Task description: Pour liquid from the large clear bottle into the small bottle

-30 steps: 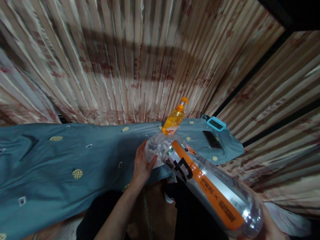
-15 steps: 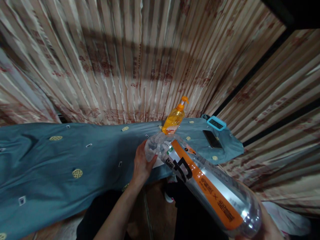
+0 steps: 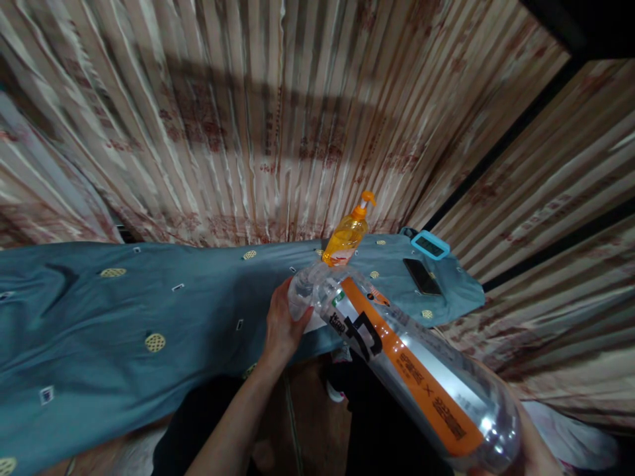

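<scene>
My right hand (image 3: 536, 439) grips the base end of a large clear plastic bottle (image 3: 411, 370) with an orange and silver label. The bottle lies tilted, its far end lower over the cloth and toward the left. Wrapped around a clear plastic container (image 3: 300, 297) is my left hand (image 3: 285, 324), with the thumb on the near side. The container meets or overlaps the bottle's neck end; I cannot tell whether they touch. Right behind them a pump bottle (image 3: 344, 241) of yellow liquid with an orange pump stands upright.
Blue-green cloth (image 3: 198, 317) with a pineapple pattern covers the long surface ahead. A dark phone (image 3: 421, 276) and a light-blue digital timer (image 3: 430, 245) lie at its right end. Pleated curtains (image 3: 238, 145) hang behind, with a dark frame bar (image 3: 501, 145) at right.
Almost nothing differs. The view has shifted very slightly; both hands keep their hold, and the large bottle stays at the same tilt against the container.
</scene>
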Demonstrator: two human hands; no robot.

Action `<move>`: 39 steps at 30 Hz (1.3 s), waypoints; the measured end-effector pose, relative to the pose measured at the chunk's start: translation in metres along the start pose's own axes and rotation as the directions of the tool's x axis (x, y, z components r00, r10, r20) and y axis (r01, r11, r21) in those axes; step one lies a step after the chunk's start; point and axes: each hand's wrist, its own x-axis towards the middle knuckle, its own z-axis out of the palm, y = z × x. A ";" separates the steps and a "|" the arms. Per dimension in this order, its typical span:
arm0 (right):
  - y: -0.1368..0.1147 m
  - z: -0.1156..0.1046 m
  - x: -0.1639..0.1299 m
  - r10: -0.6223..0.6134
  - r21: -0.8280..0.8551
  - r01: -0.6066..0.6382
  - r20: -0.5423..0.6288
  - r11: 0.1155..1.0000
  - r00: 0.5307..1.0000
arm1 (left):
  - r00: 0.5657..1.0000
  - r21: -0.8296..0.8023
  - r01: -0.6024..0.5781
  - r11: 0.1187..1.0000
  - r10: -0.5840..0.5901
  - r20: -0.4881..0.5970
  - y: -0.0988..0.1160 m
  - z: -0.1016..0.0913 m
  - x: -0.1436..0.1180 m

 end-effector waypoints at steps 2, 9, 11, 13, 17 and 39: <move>-0.001 0.000 0.002 -0.022 -0.012 0.022 0.018 1.000 1.000 | 1.000 -0.003 0.001 1.000 -0.001 0.010 0.001 -0.001 0.001; -0.003 0.000 0.001 -0.052 -0.065 0.054 0.023 0.996 0.998 | 1.000 -0.021 0.018 1.000 -0.017 0.019 0.003 -0.002 0.001; -0.002 -0.001 0.001 -0.076 -0.077 0.080 0.050 0.994 0.996 | 1.000 -0.024 0.021 0.999 -0.020 0.018 0.003 -0.003 0.001; -0.002 -0.001 0.003 -0.110 -0.101 0.117 0.066 0.988 0.992 | 1.000 -0.026 0.021 0.999 -0.020 0.021 0.003 -0.003 0.001; -0.008 0.004 0.006 -0.145 -0.154 0.159 0.099 0.975 0.985 | 0.999 -0.018 0.010 1.000 -0.010 0.038 0.003 -0.005 0.001; -0.011 0.004 0.004 -0.014 -0.001 0.014 0.019 1.000 1.000 | 1.000 -0.023 0.021 1.000 -0.020 0.007 0.002 -0.002 0.000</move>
